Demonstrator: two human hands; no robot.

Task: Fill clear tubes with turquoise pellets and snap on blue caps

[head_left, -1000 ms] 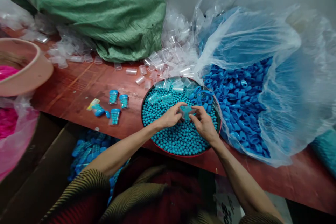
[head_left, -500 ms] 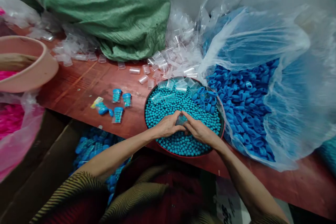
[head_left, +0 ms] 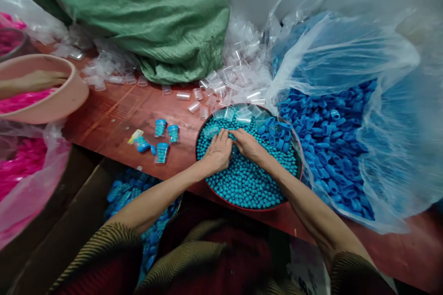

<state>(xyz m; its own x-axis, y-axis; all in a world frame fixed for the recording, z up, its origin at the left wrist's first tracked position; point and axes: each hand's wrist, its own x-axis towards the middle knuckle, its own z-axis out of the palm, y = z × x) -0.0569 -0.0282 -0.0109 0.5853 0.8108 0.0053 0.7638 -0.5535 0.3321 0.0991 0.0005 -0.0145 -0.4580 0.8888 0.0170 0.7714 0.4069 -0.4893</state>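
A round red-rimmed tray (head_left: pixel 247 208) full of blue beads (head_left: pixel 256 184) stands at the table's front edge. Above the beads, my left hand (head_left: pixel 218 150) has its fingers bent, closed on something mostly hidden. My right hand (head_left: pixel 247 144) meets it, its fingers pinched at a small blue-green piece (head_left: pixel 231 136) between the two hands. Clear cups (head_left: pixel 244 115) lie on the beads at the tray's back, with blue caps (head_left: pixel 275 132) at its right. Filled cups with blue lids (head_left: pixel 161 152) stand on the table to the left.
An open plastic bag of blue caps (head_left: pixel 332 147) lies at the right. Loose clear cups (head_left: pixel 224 85) lie behind the tray, beside a green sack (head_left: pixel 148 23). At the left, another person's hand (head_left: pixel 41 80) reaches into a pink basin (head_left: pixel 74 90). Filled cups lie below the table.
Both hands have moved up, towards the back of the tray, and the left one has turned its back to the camera. The whole view has shifted slightly.
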